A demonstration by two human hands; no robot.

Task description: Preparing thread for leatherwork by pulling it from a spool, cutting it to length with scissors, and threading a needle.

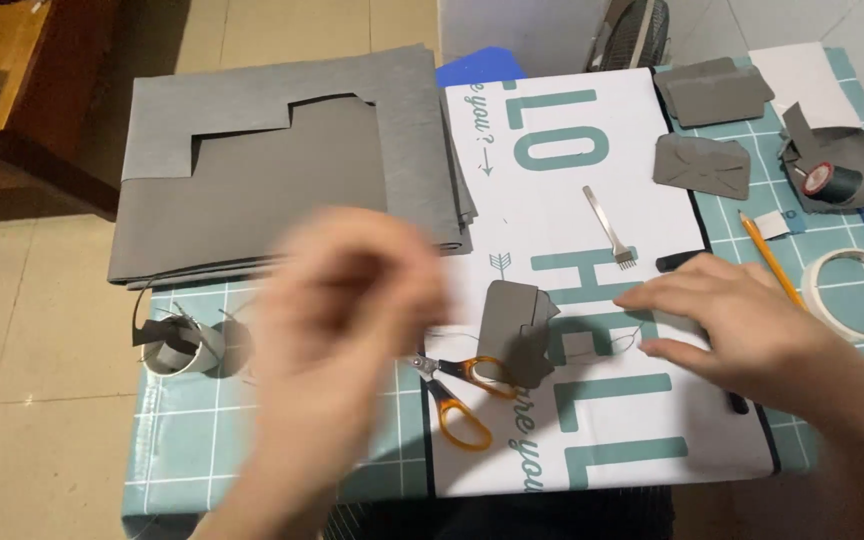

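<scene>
The blurred left hand [337, 320] hovered above the surface [202, 430]. The right hand [737, 315] lay flat beside a grey folded piece [514, 325], orange-handled scissors [457, 385] adjacent.

A pale beige tiled floor [42, 330] lies left of the worktop [192, 430], which wears a teal grid-lined cover. A brown wooden cabinet [22, 90] stands at upper left, under soft, even light.

Matt grey leather-like sheets [282, 170], shiny metal pronged chisel [610, 228], glossy tape roll [862, 292]
</scene>
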